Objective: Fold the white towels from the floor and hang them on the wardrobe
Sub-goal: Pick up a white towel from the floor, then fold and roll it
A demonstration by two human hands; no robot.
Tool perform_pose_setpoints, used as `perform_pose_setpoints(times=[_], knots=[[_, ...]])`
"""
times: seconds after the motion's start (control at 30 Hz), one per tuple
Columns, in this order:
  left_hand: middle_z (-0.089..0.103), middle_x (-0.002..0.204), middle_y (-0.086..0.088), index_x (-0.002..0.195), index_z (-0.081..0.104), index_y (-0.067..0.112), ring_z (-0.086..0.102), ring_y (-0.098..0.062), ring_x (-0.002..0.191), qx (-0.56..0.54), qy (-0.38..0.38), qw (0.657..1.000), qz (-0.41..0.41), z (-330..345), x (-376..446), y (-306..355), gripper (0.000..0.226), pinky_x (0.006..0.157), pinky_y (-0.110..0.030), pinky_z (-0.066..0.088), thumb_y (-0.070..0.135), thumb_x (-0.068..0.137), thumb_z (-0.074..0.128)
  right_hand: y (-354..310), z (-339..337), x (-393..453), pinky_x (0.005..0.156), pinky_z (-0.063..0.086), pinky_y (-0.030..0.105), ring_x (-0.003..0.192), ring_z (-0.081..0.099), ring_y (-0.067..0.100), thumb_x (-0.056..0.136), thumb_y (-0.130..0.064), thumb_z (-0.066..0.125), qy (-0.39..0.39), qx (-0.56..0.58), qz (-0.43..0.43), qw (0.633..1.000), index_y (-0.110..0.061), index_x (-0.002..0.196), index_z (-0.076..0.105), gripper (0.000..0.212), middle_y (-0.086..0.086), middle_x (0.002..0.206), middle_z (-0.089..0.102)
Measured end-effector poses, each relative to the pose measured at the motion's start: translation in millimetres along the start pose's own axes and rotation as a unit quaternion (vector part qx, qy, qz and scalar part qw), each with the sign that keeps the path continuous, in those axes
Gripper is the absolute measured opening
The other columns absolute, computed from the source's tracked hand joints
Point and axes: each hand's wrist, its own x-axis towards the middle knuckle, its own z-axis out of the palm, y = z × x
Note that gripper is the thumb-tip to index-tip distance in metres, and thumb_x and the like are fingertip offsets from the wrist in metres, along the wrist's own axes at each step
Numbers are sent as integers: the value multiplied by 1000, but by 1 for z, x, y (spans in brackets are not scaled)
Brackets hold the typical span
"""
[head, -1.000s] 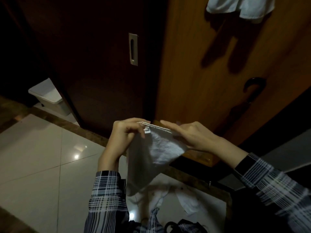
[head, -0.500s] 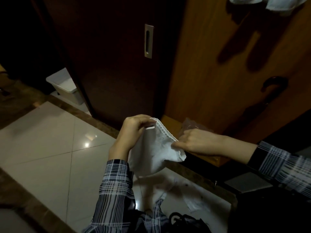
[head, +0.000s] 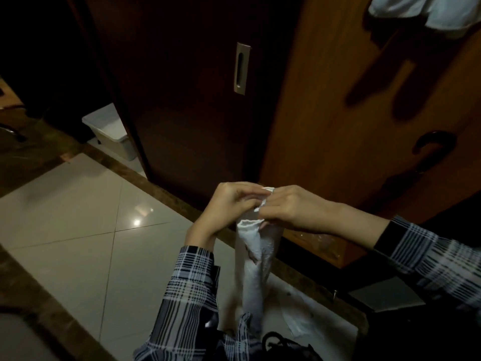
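White towel [head: 251, 259]: hanging between both hands before the wardrobe [head: 338, 105], top corners meeting; left hand [head: 229, 204] and right hand [head: 289, 207] each closing a pinching grip on it. Hung towel [head: 421, 9]: already draping above. Remaining: folding finishing, hanging; further cloth on floor [head: 78, 230] waiting.

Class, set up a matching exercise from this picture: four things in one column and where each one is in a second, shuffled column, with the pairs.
Things:
1. white towel
2. white bin
3. metal handle
4. hung cloth

Places:
A. top right, on the wardrobe
B. recessed in the dark door
C. held in both hands
D. on the floor, far left

Pairs: 1-C, 2-D, 3-B, 4-A
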Motion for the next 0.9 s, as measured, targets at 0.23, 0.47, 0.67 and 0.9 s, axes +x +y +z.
perform_pose_setpoints(times=[0.23, 0.47, 0.67, 0.9], knots=[[63, 120, 2, 129, 53, 16, 60, -9, 114, -148, -100, 983, -45, -6, 2, 13, 53, 89, -21, 48, -2, 82, 68, 4, -14, 3, 71, 51, 15, 76, 63, 3, 89, -26, 63, 50, 42, 75, 995, -10, 86, 70, 18, 2, 81, 71], [74, 93, -2, 124, 51, 24, 71, -17, 89, -215, -26, 972, -94, -13, 8, 17, 58, 76, -26, 57, -7, 78, 68, 10, -13, -1, 56, 35, 16, 58, 41, 3, 89, -29, 59, 74, 11, 136, 988, -9, 75, 61, 25, -8, 62, 46], [74, 84, -2, 121, 49, 26, 71, -14, 80, -216, 29, 970, -107, -15, 14, 17, 55, 69, -23, 56, -3, 79, 69, 13, -17, 1, 51, 26, 11, 50, 34, -1, 85, -17, 68, 52, 19, 169, 984, -12, 75, 54, 18, -15, 63, 37], [72, 93, -7, 124, 48, 19, 70, -15, 85, -247, 7, 964, -100, -23, 16, 28, 36, 69, -22, 54, 19, 88, 56, 20, -23, 8, 48, 31, 12, 45, 39, -1, 88, -19, 65, 65, 83, 193, 976, -26, 75, 40, 29, -18, 55, 33]])
